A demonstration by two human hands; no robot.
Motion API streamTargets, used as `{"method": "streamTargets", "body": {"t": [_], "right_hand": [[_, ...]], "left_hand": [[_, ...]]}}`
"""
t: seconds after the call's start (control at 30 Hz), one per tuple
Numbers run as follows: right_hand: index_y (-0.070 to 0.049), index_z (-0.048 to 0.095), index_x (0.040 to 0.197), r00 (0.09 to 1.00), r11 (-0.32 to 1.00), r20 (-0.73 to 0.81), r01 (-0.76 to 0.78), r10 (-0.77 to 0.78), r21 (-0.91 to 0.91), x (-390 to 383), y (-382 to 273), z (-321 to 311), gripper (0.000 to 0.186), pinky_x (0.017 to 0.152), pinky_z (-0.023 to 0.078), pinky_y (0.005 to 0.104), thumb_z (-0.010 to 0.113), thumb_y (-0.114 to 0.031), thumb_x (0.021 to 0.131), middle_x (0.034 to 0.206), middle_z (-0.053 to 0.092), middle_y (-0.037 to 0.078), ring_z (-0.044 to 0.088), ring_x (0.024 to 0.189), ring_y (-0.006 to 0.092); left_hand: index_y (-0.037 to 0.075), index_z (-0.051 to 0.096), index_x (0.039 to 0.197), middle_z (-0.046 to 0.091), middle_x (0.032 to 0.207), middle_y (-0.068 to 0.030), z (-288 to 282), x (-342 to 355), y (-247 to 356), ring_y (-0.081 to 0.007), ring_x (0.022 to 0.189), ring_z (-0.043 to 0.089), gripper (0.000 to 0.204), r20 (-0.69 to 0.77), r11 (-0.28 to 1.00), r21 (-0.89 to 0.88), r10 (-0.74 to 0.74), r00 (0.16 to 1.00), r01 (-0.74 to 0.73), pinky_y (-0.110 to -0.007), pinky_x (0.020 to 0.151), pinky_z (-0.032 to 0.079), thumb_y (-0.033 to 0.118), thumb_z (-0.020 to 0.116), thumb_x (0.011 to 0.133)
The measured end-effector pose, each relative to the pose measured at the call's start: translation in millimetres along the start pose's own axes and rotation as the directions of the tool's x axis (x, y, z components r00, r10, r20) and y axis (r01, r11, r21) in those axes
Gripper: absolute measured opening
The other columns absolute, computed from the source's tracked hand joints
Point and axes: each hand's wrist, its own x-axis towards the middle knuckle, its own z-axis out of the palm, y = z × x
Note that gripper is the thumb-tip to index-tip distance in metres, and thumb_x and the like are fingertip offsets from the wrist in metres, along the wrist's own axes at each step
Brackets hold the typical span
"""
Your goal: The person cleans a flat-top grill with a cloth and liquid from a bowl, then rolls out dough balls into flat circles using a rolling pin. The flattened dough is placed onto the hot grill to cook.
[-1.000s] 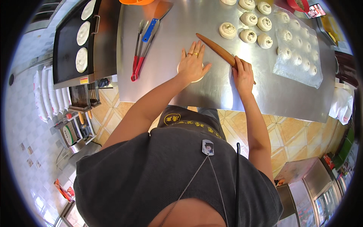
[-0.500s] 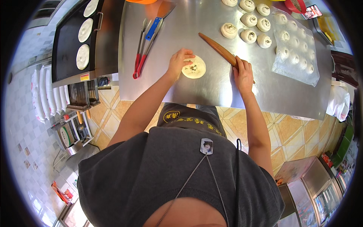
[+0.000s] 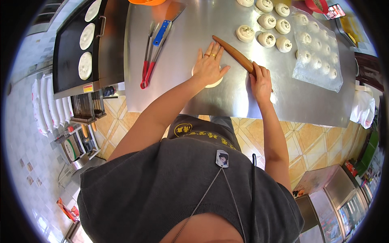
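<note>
Fingers spread, my left hand [image 3: 209, 69] lies palm down over a flat round of dough [image 3: 214, 84], hiding most of it; the dough's pale edge shows at the left and below. A ring is on one finger. My right hand [image 3: 261, 83] is wrapped round the near end of a tapered wooden rolling pin [image 3: 235, 55]. The pin lies slantwise on the steel table [image 3: 182, 97], its far tip close to my left fingertips. Beyond it sit several spiral dough balls [image 3: 245, 33] with dark specks on top.
Red-handled tongs [image 3: 150, 60] and a spatula [image 3: 163, 32] with a blue grip lie left of the dough. At the far left a black griddle [image 3: 73, 52] carries flat dough rounds [image 3: 85, 65]. Clear plastic [image 3: 320, 73] covers more dough balls at right. An orange bowl [image 3: 146, 1] stands at the far edge.
My left hand has moved from the dough round's left edge to lie flat over it, with fingers stretched out. The right hand and the rolling pin have stayed nearly in place.
</note>
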Motion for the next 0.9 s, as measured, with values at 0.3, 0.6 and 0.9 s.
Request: {"method": "streamTargets", "body": {"t": [0.3, 0.6, 0.9], "right_hand": [[-0.008, 0.062, 0.121, 0.970, 0.970, 0.089, 0.214, -0.225, 0.115, -15, -59, -15, 0.050, 0.079, 0.050, 0.0381, 0.071, -0.004, 0.072, 0.104, 0.062, 0.010, 0.059, 0.095, 0.0279], [-0.012, 0.042, 0.146, 0.998, 0.966, -0.058, 0.015, -0.031, -0.260, 62, -69, 37, 0.065, 0.110, 0.022, 0.0653, 0.053, -0.048, 0.093, 0.157, 0.028, 0.017, 0.026, 0.142, 0.0414], [-0.005, 0.041, 0.145, 0.998, 0.967, 0.065, 0.000, 0.017, -0.254, 29, -83, 42, 0.071, 0.110, 0.017, 0.0677, 0.055, -0.048, 0.091, 0.157, 0.026, 0.017, 0.020, 0.145, 0.0397]], "left_hand": [[0.000, 0.030, 0.149, 0.032, 0.154, -0.0178, -33, -39, -61, -0.0349, 0.146, 0.023, 0.067, -0.384, 0.901, -0.435, -0.179, 0.906, -0.006, -0.058, 0.114, 0.019, 0.034, 0.053, 0.095], [0.005, 0.031, 0.150, 0.032, 0.155, -0.0155, -21, 31, -74, -0.0331, 0.146, 0.025, 0.064, -0.312, 0.979, -0.071, -0.203, 0.928, 0.191, -0.058, 0.113, 0.022, 0.042, 0.040, 0.098], [-0.001, 0.028, 0.149, 0.029, 0.155, -0.0204, -20, 1, -76, -0.0351, 0.145, 0.024, 0.074, -0.210, 0.986, -0.154, -0.099, 0.973, 0.067, -0.057, 0.113, 0.022, 0.040, 0.052, 0.093]]}}
